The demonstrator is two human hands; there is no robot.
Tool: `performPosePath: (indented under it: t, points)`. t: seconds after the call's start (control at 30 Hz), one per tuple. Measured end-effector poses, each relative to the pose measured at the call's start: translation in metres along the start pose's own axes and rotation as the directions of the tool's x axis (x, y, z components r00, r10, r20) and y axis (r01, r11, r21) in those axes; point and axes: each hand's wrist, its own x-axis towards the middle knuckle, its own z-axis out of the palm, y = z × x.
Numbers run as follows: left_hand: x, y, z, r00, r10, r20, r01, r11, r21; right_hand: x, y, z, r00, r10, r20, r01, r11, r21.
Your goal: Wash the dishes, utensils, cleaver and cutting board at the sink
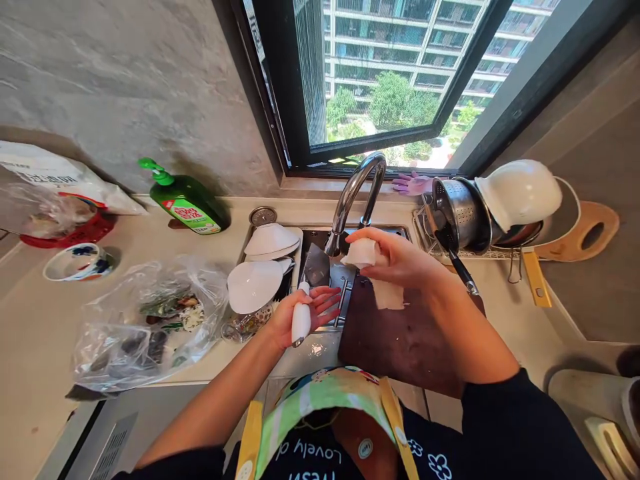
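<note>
My left hand [315,310] is palm up over the front of the sink, with the thumb over the white handle of a knife [301,320]. Its broad grey blade [317,265] points away from me, toward the tap. Level with the tap's spout, my right hand [395,257] pinches a bunched white cloth or paper towel [363,253]; which of the two I cannot tell. A pale flat piece [389,295] shows below that hand, against a dark brown cutting board [395,340] lying across the sink's right side.
White bowls [255,287] are stacked at the sink's left, below the curved tap [353,193]. Farther left are a plastic bag of food scraps [150,327], a green soap bottle [190,203] and a patterned bowl [80,262]. A rack with pots [460,213] stands right.
</note>
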Motion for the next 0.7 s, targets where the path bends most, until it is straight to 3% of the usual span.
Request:
performPosePath:
  t: [0.1, 0.17, 0.27, 0.33, 0.4, 0.47, 0.57, 0.63, 0.7]
  points:
    - [-0.002, 0.003, 0.011, 0.999, 0.024, -0.025, -0.024, 0.999, 0.021, 0.018, -0.017, -0.007, 0.994, -0.089, -0.066, 0.077, 0.984, -0.162]
    - [-0.002, 0.005, 0.018, 0.998, 0.051, -0.044, -0.049, 0.998, 0.040, 0.042, -0.022, -0.016, 0.964, -0.175, -0.200, 0.139, 0.974, -0.180]
    - [-0.004, 0.010, 0.028, 0.995, 0.093, -0.029, -0.091, 0.994, 0.061, 0.088, -0.017, -0.043, 0.835, -0.265, -0.483, 0.229, 0.964, -0.134]
    - [-0.007, 0.015, 0.032, 0.994, 0.110, -0.010, -0.109, 0.991, 0.074, 0.115, -0.005, -0.063, 0.761, -0.253, -0.597, 0.272, 0.960, -0.060]
    - [-0.009, 0.020, 0.035, 0.992, 0.122, -0.008, -0.121, 0.988, 0.091, 0.131, 0.011, -0.077, 0.731, -0.128, -0.670, 0.242, 0.967, 0.079]
    - [-0.012, 0.026, 0.038, 0.990, 0.134, -0.030, -0.130, 0.985, 0.116, 0.134, 0.028, -0.078, 0.710, 0.080, -0.700, 0.150, 0.954, 0.261]
    - [-0.014, 0.038, 0.043, 0.985, 0.161, -0.059, -0.150, 0.977, 0.153, 0.122, 0.050, -0.067, 0.684, 0.381, -0.622, -0.051, 0.876, 0.480]
    - [-0.014, 0.045, 0.048, 0.981, 0.184, -0.066, -0.170, 0.971, 0.169, 0.111, 0.057, -0.059, 0.657, 0.475, -0.585, -0.182, 0.853, 0.489]
    - [-0.013, 0.052, 0.054, 0.976, 0.203, -0.082, -0.185, 0.966, 0.181, 0.102, 0.059, -0.055, 0.594, 0.412, -0.691, -0.234, 0.910, 0.342]
